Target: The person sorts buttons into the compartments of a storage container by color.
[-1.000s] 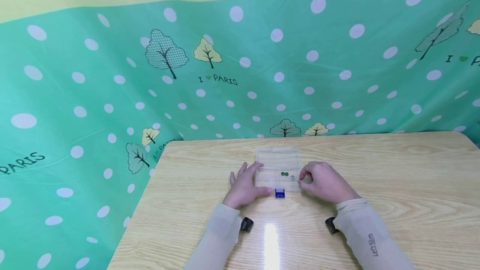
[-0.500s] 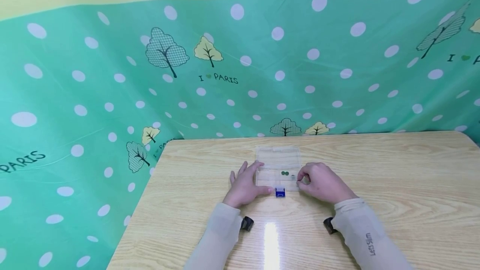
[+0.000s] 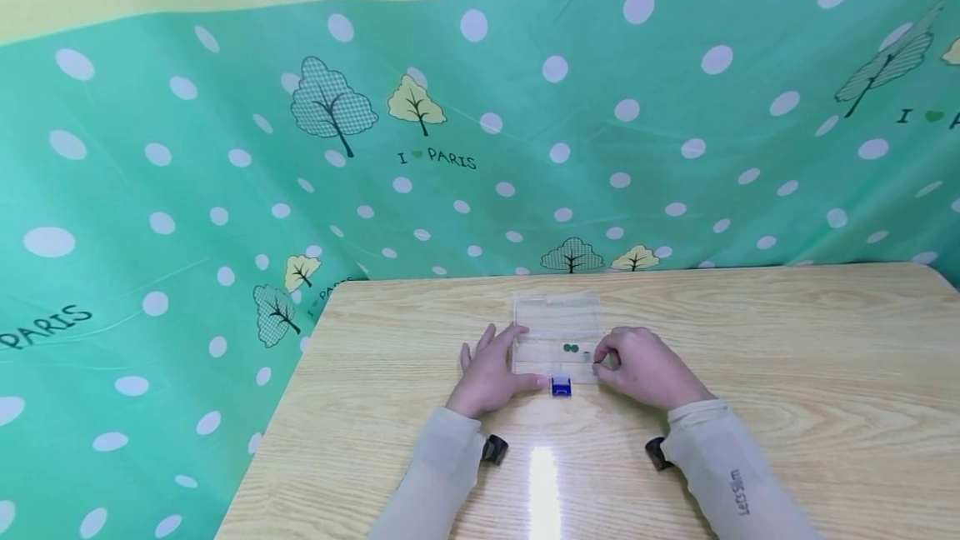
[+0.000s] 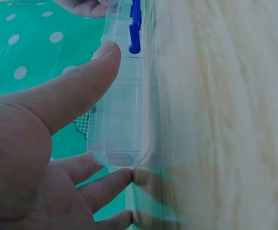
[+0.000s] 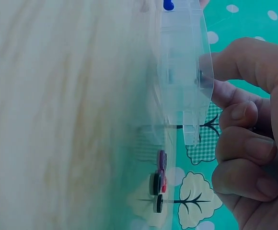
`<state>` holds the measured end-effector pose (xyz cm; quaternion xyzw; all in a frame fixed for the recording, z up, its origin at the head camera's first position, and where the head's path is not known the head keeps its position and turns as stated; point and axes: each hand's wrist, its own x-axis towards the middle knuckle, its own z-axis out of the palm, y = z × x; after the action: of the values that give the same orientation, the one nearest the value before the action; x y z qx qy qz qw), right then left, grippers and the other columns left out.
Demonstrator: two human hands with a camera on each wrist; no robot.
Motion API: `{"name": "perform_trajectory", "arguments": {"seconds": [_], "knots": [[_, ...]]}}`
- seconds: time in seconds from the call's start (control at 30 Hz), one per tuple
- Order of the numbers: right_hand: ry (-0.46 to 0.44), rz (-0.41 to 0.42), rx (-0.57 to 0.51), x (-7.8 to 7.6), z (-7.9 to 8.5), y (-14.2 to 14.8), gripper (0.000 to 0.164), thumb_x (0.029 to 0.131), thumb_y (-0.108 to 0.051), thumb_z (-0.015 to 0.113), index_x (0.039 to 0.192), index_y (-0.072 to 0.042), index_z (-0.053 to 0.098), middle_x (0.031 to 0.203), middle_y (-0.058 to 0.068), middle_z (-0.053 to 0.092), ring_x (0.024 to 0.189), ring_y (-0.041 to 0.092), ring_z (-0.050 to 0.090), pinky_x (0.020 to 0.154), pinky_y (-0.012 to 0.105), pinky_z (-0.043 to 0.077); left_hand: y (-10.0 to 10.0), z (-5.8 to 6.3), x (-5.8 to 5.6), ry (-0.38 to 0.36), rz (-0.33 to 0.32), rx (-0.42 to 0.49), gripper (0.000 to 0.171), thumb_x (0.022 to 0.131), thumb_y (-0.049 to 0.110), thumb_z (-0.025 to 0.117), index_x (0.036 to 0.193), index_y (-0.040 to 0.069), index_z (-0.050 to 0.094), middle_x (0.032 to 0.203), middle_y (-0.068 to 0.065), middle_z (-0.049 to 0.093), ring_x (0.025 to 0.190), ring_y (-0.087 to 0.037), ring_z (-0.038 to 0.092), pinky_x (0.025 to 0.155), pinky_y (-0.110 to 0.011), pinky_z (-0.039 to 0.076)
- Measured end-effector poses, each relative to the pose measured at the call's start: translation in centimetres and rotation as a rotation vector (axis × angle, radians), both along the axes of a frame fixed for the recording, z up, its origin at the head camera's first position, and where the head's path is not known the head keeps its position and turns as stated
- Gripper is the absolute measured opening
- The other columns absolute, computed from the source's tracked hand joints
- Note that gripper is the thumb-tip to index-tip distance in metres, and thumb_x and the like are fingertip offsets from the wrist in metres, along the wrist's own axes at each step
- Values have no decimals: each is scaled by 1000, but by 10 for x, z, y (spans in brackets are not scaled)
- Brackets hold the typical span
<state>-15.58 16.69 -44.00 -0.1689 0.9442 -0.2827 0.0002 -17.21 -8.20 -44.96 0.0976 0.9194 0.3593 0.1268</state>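
On the table lies a clear plastic compartment box (image 3: 534,350), its lid (image 3: 557,315) tipped back and its blue latch (image 3: 561,387) facing me. Two green discs (image 3: 571,348) sit in a right-hand compartment, with a paler small piece (image 3: 587,356) beside them. My left hand (image 3: 491,375) rests at the box's left side, thumb stretched along the front wall and fingers spread against the end. At the right end my right hand (image 3: 647,367) pinches a small dark disc (image 5: 200,76) between thumb and index finger, partly hidden behind the clear wall; its other fingers are curled.
Several small round pieces, purple, red and black-green (image 5: 158,184), lie on the table near the right hand in the right wrist view. A green dotted cloth (image 3: 465,148) hangs behind the wooden table (image 3: 810,373).
My right hand has shifted slightly left, closer over the box's right end. The left hand and the box stay in place.
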Motion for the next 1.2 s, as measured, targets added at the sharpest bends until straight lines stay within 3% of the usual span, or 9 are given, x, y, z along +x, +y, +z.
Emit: {"name": "perform_trajectory", "arguments": {"seconds": [0.83,1.2], "knots": [[-70,-27,-8,0,2,2,3,84,-14,78,86,-13,76,65,-6,50,63,11,45,63,30,42,0,0,0,3,-9,5,80,78,36,86,147,23,49,160,-2,37,153,-31,12,117,-63,-9],[-61,-28,-42,1,1,7,4,88,-16,75,86,-13,76,64,-6,49,61,10,45,63,30,42,-1,0,0,7,-15,-4,80,78,38,86,148,24,48,161,-2,36,153,-32,12,117,-63,-9]]}}
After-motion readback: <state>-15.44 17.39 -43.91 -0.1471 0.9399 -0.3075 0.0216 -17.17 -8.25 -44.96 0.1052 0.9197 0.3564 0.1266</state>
